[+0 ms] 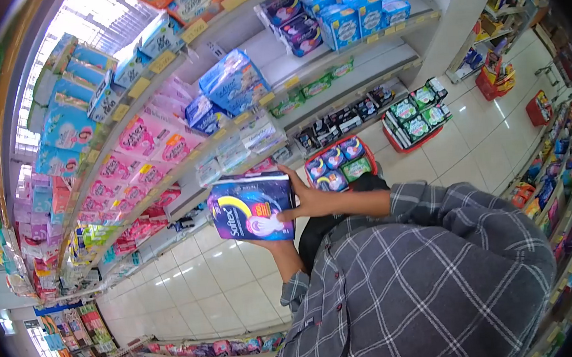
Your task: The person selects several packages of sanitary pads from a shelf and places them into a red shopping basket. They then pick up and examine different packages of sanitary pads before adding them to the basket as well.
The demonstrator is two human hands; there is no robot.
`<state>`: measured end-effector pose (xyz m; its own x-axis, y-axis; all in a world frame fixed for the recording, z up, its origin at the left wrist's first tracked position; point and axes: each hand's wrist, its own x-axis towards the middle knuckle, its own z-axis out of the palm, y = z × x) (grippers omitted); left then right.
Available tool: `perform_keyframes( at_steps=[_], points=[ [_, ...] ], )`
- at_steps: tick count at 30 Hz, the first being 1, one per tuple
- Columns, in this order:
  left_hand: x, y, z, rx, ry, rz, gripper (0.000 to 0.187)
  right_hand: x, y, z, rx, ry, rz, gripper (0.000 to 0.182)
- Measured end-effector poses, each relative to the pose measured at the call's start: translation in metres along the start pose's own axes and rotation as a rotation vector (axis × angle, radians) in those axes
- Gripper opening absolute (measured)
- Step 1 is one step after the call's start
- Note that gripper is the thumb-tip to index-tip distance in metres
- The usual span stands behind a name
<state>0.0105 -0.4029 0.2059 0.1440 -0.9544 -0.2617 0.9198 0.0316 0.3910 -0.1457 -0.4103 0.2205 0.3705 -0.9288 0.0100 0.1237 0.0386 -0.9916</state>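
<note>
A dark purple Softex pack (251, 212) with a yellow crescent is held in front of the shirt, apparently with another pack behind it. My right hand (305, 198) grips its right edge, thumb across the printed front and fingers at the upper corner. From below, my left hand (271, 246) holds the lower edge; most of its fingers are hidden behind the pack. Just beyond, a red basket (374, 164) on the floor carries several purple packs (333, 157) and a green one (357, 168).
Shelves hold pink packs (139, 138), blue packs (233, 81) and upright purple packs (300, 33). A second red basket (402, 146) with green-and-black packs (418, 114) stands on the tiled floor (206, 280). More stocked shelves line the right side and bottom.
</note>
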Motion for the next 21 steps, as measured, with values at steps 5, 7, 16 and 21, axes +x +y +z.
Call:
perform_keyframes(
  at_steps=[5, 7, 16, 21],
  points=[
    [-0.013, -0.013, 0.040, 0.104, 0.063, 0.091, 0.093, 0.003, -0.039, -0.041, 0.279, 0.013, 0.153, 0.122],
    [-0.011, -0.012, 0.040, 0.090, 0.114, 0.086, 0.091, 0.000, -0.029, -0.063, 0.140, 0.060, 0.078, 0.121],
    [0.003, -0.058, 0.031, 0.182, -0.003, -0.254, 0.061, -0.026, -0.001, -0.127, -0.224, 0.239, -0.060, 0.130],
    [0.010, -0.097, 0.051, 0.249, -0.078, -0.221, 0.067, -0.020, 0.025, -0.157, -0.147, 0.272, -0.115, 0.125]
  ],
)
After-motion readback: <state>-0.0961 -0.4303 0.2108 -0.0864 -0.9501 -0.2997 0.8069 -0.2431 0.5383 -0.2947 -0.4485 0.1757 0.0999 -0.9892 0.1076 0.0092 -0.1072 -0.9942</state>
